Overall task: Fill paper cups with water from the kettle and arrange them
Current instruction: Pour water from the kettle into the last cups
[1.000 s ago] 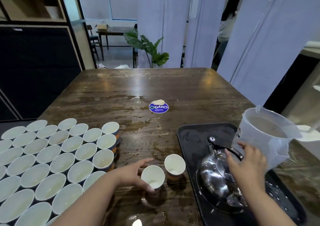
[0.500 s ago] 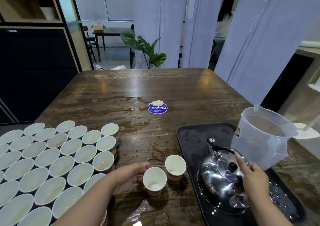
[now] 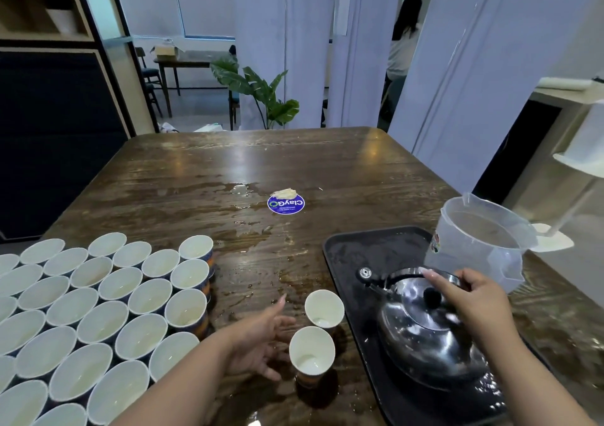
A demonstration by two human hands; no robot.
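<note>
At the near left, the block of filled cups [image 3: 108, 308] stands packed rim to rim on the wet wooden table [image 3: 327, 170], so any cup added later should slide in gently against its right edge.

Just right of that block, the left hand [image 3: 261, 340] lies with fingers spread and relaxed, holding nothing, just beside the near cup [image 3: 311, 353]. The far cup [image 3: 324, 308] stands close behind it. These 2 cups show only a little water at the bottom, so the step in hand looks like pouring. It would help for the left hand to steady the near cup by its wall, fingers kept below the rim.

To the right, the steel kettle [image 3: 425, 331] sits on the black tray [image 3: 369, 249], which is wet. The right hand [image 3: 474, 301] curls over its dark handle [image 3: 411, 273]. Lift it level, bring the spout low over the cup, and tip slowly, since light paper cups tip easily.

Far right on the tray stands a clear plastic jug [image 3: 480, 242].
</note>
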